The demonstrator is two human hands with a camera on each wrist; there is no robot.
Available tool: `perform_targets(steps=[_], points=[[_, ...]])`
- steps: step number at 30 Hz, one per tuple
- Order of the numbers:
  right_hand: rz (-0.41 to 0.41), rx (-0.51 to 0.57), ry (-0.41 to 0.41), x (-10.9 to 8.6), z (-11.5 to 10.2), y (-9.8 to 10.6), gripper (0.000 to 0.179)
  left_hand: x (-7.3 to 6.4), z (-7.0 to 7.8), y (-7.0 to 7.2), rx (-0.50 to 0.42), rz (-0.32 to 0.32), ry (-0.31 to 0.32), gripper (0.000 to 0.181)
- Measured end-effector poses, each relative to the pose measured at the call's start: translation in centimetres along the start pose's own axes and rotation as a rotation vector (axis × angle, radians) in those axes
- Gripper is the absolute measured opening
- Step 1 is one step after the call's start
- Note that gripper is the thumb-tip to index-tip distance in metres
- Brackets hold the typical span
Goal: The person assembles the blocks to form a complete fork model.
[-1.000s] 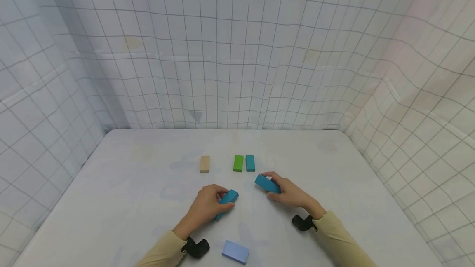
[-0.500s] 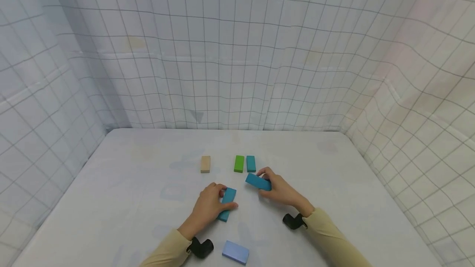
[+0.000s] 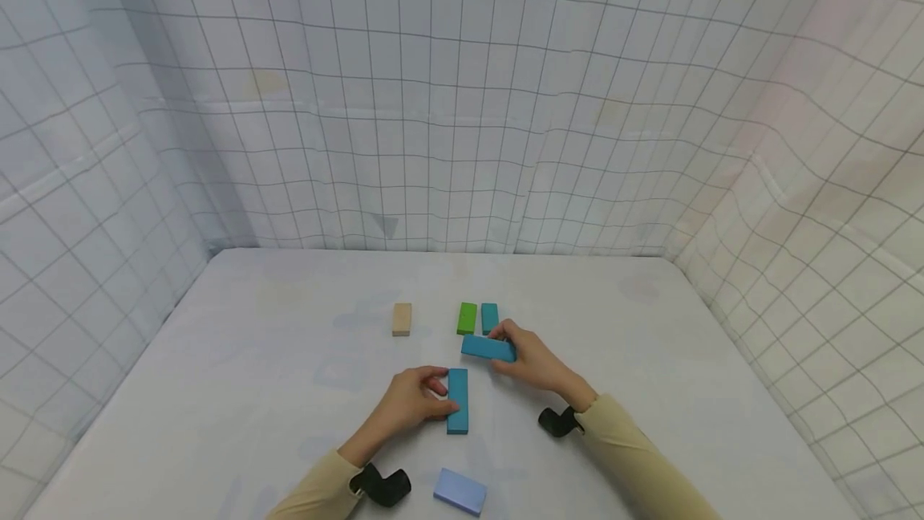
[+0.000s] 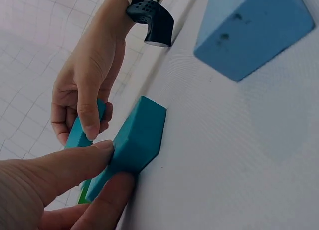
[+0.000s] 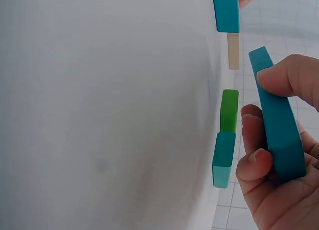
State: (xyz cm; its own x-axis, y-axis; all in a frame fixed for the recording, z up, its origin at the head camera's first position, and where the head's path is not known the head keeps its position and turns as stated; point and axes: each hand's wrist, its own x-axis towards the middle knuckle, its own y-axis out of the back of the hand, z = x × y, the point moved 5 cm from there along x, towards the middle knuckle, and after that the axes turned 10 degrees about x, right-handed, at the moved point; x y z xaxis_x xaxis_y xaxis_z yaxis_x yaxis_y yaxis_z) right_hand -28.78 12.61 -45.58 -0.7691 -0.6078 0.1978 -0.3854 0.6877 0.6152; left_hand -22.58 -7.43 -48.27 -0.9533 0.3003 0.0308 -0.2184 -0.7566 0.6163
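Observation:
On the white table my left hand (image 3: pixel 411 402) pinches a long teal block (image 3: pixel 458 401) between thumb and fingers. In the head view that block points straight away from me. My right hand (image 3: pixel 534 359) grips a second long teal block (image 3: pixel 480 347) by its right part, lying crosswise just beyond the first. In the right wrist view this second block (image 5: pixel 281 125) is held up off the table, thumb on one face and fingers on the other. The left wrist view shows the first block's end (image 4: pixel 149 125) close to the tabletop, with the thumb and a finger along its sides.
Beyond my right hand lie a green block (image 3: pixel 467 318) and a smaller teal block (image 3: pixel 489 314), side by side. A beige block (image 3: pixel 402 319) is farther left. Near me rests a light blue block (image 3: pixel 459 491). Gridded white cloth (image 3: pixel 447 143) walls the back and sides.
My left hand has turned its teal block from slanted to straight. The right hand has carried its block leftward and turned it nearly level across, closer to the green block.

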Motion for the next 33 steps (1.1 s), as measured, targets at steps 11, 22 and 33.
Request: perform_targets(steps=[11,22,33], points=[[0.065,-0.125,0.062,0.5,-0.1,0.4,0.03,-0.4,0.3,1.0,0.119,-0.064,-0.262,0.06],[0.079,-0.159,0.062,-0.1,-0.4,0.4,0.03,-0.8,0.1,0.8,0.265,-0.12,-0.416,0.057],[0.07,-0.141,0.07,-0.3,-0.4,0.3,0.031,-0.7,-0.7,0.0,0.238,-0.106,-0.379,0.061]])
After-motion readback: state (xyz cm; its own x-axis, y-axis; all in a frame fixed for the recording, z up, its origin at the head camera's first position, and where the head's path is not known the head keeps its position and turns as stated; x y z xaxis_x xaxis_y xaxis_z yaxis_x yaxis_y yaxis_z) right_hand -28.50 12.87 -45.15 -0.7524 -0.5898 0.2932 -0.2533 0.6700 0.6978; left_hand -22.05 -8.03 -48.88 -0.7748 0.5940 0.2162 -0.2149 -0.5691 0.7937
